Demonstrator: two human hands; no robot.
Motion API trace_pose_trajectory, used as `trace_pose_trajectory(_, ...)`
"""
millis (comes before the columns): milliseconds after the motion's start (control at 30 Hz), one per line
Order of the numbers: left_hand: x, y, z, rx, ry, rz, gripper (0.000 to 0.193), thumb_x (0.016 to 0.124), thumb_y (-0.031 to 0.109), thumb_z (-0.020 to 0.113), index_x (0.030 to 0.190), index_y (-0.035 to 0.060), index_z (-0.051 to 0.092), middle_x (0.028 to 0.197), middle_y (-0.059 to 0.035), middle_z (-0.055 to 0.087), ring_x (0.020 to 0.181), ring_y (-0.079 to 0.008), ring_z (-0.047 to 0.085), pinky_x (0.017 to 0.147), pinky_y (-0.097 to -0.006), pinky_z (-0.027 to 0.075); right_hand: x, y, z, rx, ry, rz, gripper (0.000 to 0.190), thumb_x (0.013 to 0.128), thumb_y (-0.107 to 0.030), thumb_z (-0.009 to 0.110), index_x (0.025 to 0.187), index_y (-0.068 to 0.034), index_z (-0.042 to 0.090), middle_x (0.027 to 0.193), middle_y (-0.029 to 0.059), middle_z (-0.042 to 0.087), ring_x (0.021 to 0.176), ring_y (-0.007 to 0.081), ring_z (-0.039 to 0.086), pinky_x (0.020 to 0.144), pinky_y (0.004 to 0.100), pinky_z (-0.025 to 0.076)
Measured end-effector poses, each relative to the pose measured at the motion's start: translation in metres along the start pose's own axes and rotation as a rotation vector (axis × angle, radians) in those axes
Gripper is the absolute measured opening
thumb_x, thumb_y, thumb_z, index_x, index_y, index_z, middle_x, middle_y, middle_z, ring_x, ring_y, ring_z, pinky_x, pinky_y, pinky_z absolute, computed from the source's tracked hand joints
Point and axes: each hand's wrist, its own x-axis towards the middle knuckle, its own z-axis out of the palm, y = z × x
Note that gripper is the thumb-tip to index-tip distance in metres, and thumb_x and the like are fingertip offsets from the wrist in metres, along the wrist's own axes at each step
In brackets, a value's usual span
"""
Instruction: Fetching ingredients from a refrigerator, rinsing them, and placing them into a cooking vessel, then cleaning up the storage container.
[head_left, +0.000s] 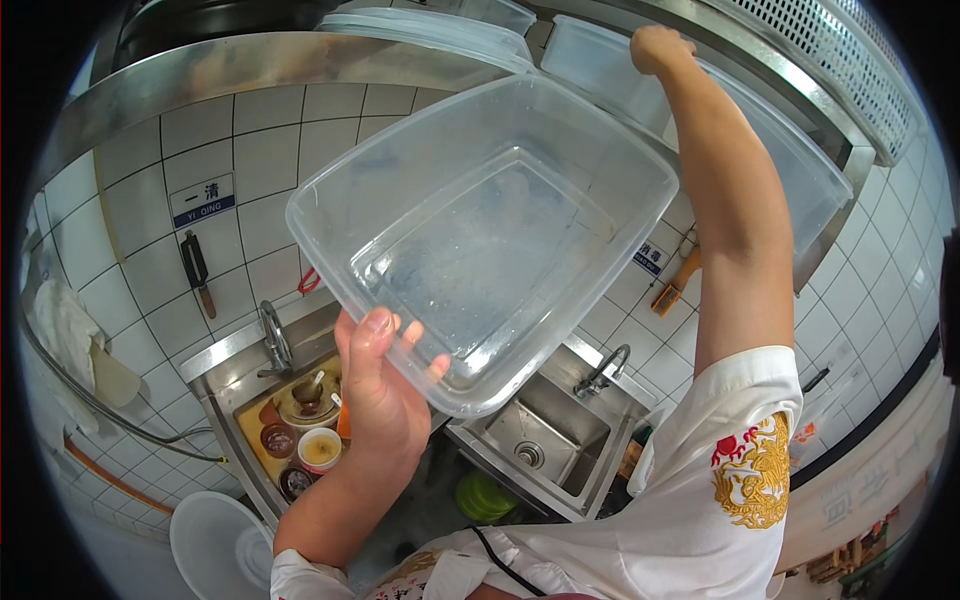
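My left hand (386, 397) grips the near-left rim of a large clear plastic tub (487, 247), thumb inside and fingertips showing through the wall. The tub is raised and tilted, its hollow facing me, with only a few wet-looking specks on its bottom. My right arm stretches up to the overhead shelf. There my right hand (660, 51) is curled over the upper rim of a translucent plastic box (772, 142); its fingertips are hidden. Left of it, more translucent containers (427, 34) sit stacked on the shelf.
Below left, a steel sink (217, 405) holds bowls (320, 448) in murky yellowish water. Another steel sink (536, 435) lies below the tub. A perforated white basket (832, 67) is overhead at right. Near the floor stand a white bucket (221, 547) and a green round object (484, 496).
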Motion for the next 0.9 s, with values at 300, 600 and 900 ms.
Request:
trace_pose_trajectory(300, 0.0, -0.002, 0.034, 0.036, -0.043, -0.011, 0.071, 0.076, 0.052, 0.066, 0.131, 0.0182, 0.036, 0.123, -0.0094, 0.035, 0.114, -0.0264, 0.04, 0.078, -0.0457, 0.043, 0.001, 0.001, -0.035, 0.547, 0.635, -0.196, 0.042, 0.095, -0.034, 0.049, 0.091, 0.006, 0.063, 0.092, 0.032, 0.064, 0.09, 0.0462, 0.062, 0.08, 0.0521, 0.049)
trace_pose_trajectory(600, 0.011, -0.025, 0.051, 0.049, -0.023, 0.064, 0.074, 0.075, 0.051, 0.067, 0.131, 0.0165, 0.034, 0.127, -0.0119, 0.034, 0.123, -0.0295, 0.036, 0.079, -0.0461, 0.042, -0.033, 0.013, -0.071, 0.634, 1.017, -0.351, 0.045, 0.095, -0.035, 0.05, 0.084, 0.007, 0.061, 0.079, 0.0318, 0.062, 0.079, 0.0465, 0.061, 0.073, 0.0507, 0.049)
trace_pose_trajectory(900, 0.01, -0.029, 0.023, -0.005, 0.067, 0.083, 0.069, 0.077, 0.042, 0.067, 0.131, 0.0134, 0.033, 0.126, -0.0097, 0.035, 0.121, -0.0254, 0.037, 0.08, -0.0427, 0.042, -0.135, 0.009, -0.101, 1.095, 1.134, -0.394, 0.041, 0.094, -0.033, 0.057, 0.075, 0.003, 0.061, 0.056, 0.0163, 0.058, 0.048, 0.0222, 0.056, 0.045, 0.0362, 0.041)
